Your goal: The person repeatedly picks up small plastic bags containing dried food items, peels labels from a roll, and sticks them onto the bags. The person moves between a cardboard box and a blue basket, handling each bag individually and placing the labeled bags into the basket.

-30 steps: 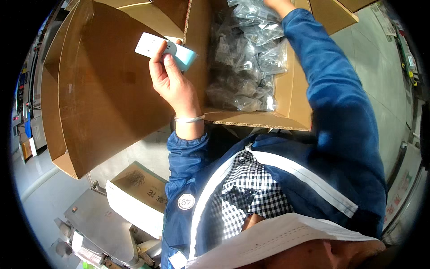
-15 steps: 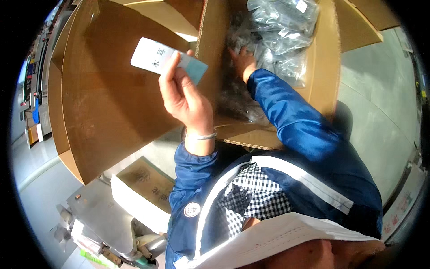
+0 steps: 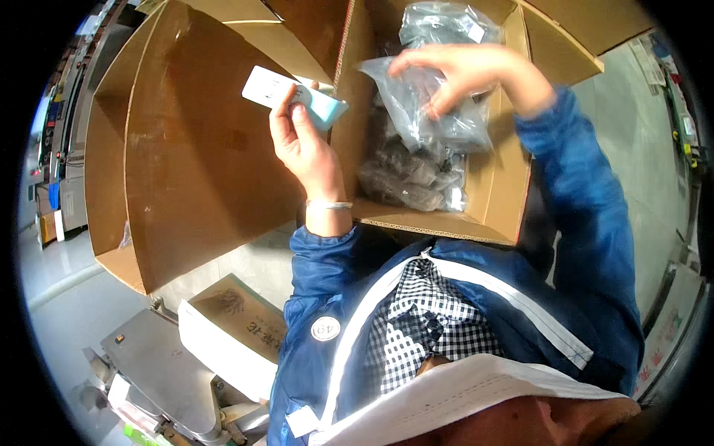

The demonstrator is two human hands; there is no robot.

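My left hand, raised left of the carton, pinches a white and light-blue card between thumb and fingers. Dark marks show on the card's white part. Over the open cardboard carton is my right hand, slightly blurred. Its fingers are curved but apart, just above a clear plastic bag with grey contents; I cannot tell whether the fingertips touch it. More clear bags lie lower in the carton, and another bag is at its far end.
A large brown cardboard box with raised walls stands to the left. Below it are a smaller box with a white side and a metal machine. Carton flaps spread at the upper right, beside pale floor.
My right hand has come up out of the carton's left side and moved right, above the bags. One bag now sits differently beneath it. My left hand keeps the card, tilted slightly differently.
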